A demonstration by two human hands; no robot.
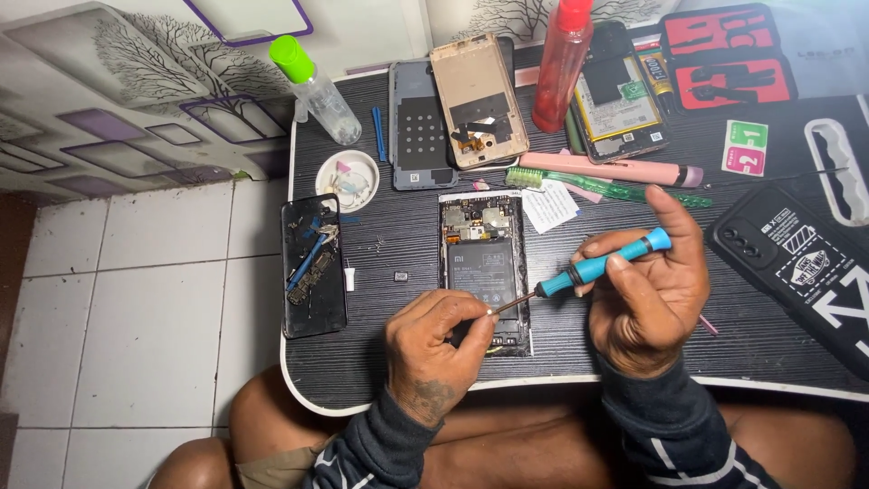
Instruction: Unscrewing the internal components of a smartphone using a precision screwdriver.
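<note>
Gripped in the right hand [647,303] is a blue-handled precision screwdriver [593,268]: fingers curl round the handle, with the index finger stretched up past the butt end. Its thin shaft slants down and leftward, and the tip sits between the pinched thumb and forefinger of the left hand [433,349], which close on it as though holding a tiny screw there; whether a screw is actually present is too small to tell.

Both hands work over the lower end of an opened smartphone [484,267], back cover off, with its battery and circuit board exposed. That phone lies flat near the front edge of the dark lap table [380,244], and everything else is best placed from it: a black phone back holding loose parts to its left, a small white dish up and left, two more phone shells just above, and a green brush and a pink tube to its upper right.

To do this step well, the shaft should probably stay steady while the left fingertips guide the tip, keeping pressure light near the board. The left wrist is bent down with the knuckles facing up; the right wrist is cocked back.
</note>
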